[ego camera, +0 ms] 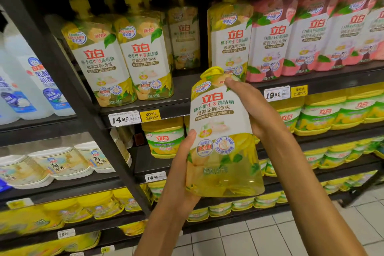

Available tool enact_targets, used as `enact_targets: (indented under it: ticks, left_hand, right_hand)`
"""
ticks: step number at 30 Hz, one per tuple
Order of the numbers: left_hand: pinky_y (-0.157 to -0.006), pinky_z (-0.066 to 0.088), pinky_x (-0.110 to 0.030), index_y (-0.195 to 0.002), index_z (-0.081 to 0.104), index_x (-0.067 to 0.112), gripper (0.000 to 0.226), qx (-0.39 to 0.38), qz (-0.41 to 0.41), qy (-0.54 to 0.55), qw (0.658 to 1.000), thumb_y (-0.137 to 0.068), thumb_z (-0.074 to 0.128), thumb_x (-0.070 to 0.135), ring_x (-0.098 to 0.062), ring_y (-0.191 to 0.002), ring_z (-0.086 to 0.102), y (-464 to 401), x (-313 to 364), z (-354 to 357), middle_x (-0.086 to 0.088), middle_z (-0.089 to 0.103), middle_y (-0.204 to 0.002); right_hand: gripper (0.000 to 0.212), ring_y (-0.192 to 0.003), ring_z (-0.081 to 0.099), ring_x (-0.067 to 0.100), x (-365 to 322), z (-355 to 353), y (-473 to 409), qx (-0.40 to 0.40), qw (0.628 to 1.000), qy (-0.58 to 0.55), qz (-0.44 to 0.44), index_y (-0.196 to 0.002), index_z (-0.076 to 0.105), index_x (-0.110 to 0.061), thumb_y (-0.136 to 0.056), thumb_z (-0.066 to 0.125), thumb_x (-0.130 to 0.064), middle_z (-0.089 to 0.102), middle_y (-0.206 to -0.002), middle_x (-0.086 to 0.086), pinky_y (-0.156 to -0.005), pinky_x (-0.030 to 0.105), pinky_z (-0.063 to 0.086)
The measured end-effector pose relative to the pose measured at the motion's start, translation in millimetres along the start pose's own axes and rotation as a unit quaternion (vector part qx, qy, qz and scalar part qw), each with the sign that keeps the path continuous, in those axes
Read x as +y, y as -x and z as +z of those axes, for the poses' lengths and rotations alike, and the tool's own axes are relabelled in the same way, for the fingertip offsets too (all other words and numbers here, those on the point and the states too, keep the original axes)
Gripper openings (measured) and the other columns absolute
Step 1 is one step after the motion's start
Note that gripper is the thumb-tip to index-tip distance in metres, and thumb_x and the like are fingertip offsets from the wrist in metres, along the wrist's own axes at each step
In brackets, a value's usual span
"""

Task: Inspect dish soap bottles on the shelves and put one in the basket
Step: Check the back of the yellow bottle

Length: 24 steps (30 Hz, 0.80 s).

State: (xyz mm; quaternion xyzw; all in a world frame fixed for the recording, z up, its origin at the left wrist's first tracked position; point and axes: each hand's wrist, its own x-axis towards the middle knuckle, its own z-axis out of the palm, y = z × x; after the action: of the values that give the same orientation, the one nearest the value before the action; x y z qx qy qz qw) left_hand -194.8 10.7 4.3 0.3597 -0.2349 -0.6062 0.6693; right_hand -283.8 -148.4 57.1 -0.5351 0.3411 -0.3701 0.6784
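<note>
Cradling the lower left edge of a yellow dish soap bottle (220, 137), the left hand (182, 172) grips it from beneath, thumb up its side; the bottle tilts before the shelves (133, 110), label facing the camera; the right hand (255, 108) clasps its upper right shoulder.

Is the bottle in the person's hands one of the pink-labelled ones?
No. The bottle held between the left hand and right hand is yellow; the pink bottles stand on the shelf behind.
</note>
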Motion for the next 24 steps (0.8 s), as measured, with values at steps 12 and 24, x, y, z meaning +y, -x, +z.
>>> enact_targets:
  ticks: [12,24]
  left_hand:
    - [-0.080,0.058,-0.045,-0.124,0.062,0.025,0.058,0.020,0.067,-0.155,0.985,-0.072,0.070,0.049,-0.027,-0.104,0.068,-2.3,-8.4,-1.1,-0.007,0.071,-0.115]
    - [-0.076,0.055,-0.019,-0.126,0.051,0.025,0.085,0.015,0.101,-0.247,0.963,-0.056,0.079,0.065,-0.010,-0.104,0.067,-20.9,-11.5,-13.5,0.009,0.071,-0.114]
  right_hand:
    - [0.051,-0.099,0.072,0.024,4.5,-6.6,21.4,-0.090,0.993,-0.073,-0.011,-0.122,0.063,-0.017,-0.084,0.058,-0.051,0.074,-0.108,0.010,-0.074,0.033,0.060]
    - [0.085,-0.107,0.068,0.025,1.8,-7.9,29.8,-0.029,0.987,0.010,-0.160,-0.137,0.047,-0.024,-0.064,0.075,-0.057,0.068,-0.121,0.007,-0.091,0.047,0.055]
